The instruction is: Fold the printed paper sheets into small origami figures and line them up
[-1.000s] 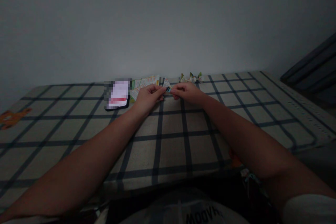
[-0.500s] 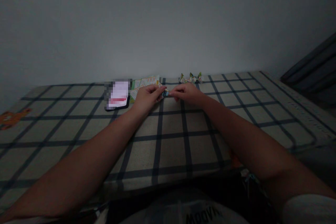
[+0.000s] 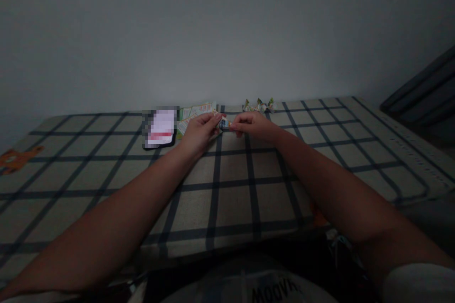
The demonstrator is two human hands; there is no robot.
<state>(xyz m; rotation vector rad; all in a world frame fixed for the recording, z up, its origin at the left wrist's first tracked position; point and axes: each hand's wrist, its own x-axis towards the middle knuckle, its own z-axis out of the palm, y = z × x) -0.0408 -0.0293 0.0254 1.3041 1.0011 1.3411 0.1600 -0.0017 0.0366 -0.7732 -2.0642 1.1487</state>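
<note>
A small wrapped candy, white and blue with a touch of orange, is stretched between my two hands above the checked cloth. My left hand pinches its left end between thumb and fingers. At the other end, the fingertips of my right hand are closed on the wrapper. Fingers partly cover both ends. Behind my left hand lies a green and white printed packet, partly hidden by that hand. Several twist-wrapped candies sit in a row just beyond my right hand.
A phone with a lit screen lies left of the packet. The checked tablecloth covers the table up to the grey wall. An orange animal figure shows at the far left, and a dark striped object at the right.
The candy between my fingers has turned and more of its printed wrapper shows. My right hand has shifted very slightly to the right; the phone, packet and other candies stay in place.
</note>
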